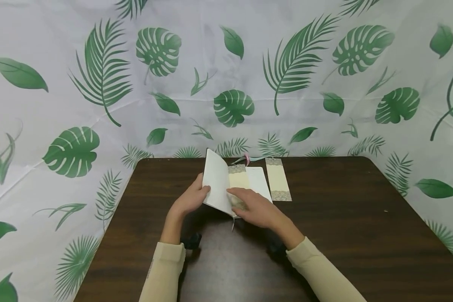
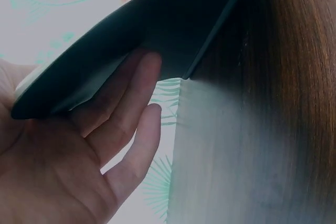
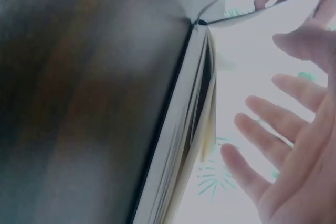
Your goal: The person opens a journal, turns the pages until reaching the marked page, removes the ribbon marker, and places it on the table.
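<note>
A dark-covered notebook (image 1: 216, 180) with blank white pages lies spread on the table, its left side tilted up. My left hand (image 1: 190, 197) grips that raised side, thumb on the page. In the left wrist view, its fingers (image 2: 142, 85) lie against the underside of the dark cover (image 2: 173, 24). On the right-hand page lies a cream bookmark (image 1: 238, 179) with a grey patterned band at its top; its lower part is partly covered by my right hand (image 1: 258, 209). In the right wrist view, that hand's fingers (image 3: 270, 140) are extended and spread beside the page edges (image 3: 178, 129).
A second cream bookmark (image 1: 277, 178) with patterned ends lies right of the notebook. Behind the notebook are ribbons (image 1: 257, 159) with a pink piece (image 1: 247, 158). The dark wooden table (image 1: 343, 235) meets a leaf-print cloth (image 1: 196, 50) at its back.
</note>
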Tool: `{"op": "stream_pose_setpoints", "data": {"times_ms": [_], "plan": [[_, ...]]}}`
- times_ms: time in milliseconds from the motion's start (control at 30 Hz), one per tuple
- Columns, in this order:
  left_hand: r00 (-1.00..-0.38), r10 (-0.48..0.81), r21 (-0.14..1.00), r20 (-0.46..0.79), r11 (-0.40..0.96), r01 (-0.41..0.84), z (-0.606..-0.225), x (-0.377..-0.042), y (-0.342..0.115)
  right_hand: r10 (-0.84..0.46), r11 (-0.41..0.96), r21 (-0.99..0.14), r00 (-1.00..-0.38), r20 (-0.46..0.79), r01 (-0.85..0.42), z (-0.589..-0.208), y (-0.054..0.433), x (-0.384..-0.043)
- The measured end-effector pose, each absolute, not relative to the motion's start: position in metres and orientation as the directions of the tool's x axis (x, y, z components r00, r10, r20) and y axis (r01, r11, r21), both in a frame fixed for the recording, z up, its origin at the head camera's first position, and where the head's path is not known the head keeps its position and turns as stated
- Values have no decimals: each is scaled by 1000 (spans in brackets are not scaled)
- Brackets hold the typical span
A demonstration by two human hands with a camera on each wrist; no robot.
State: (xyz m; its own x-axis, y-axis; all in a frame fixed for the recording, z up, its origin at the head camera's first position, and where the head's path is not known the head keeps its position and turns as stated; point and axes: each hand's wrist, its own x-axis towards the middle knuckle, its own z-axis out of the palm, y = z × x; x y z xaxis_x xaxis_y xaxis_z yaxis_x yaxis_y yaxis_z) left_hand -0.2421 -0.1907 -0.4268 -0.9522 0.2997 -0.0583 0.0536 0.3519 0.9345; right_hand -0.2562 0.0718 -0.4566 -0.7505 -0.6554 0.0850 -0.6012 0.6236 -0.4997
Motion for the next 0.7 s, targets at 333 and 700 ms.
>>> {"op": "stream_pose_setpoints", "data": {"times_ms": [333, 700], "plan": [[-951, 306, 934, -51, 351, 63, -426, -242, -192, -334, 704, -664, -942, 3, -252, -462, 79, -279], [-954, 295, 929, -54, 366, 61, -422, -236, -189, -361, 698, -666, -933, -10, -263, -476, 79, -305]]}}
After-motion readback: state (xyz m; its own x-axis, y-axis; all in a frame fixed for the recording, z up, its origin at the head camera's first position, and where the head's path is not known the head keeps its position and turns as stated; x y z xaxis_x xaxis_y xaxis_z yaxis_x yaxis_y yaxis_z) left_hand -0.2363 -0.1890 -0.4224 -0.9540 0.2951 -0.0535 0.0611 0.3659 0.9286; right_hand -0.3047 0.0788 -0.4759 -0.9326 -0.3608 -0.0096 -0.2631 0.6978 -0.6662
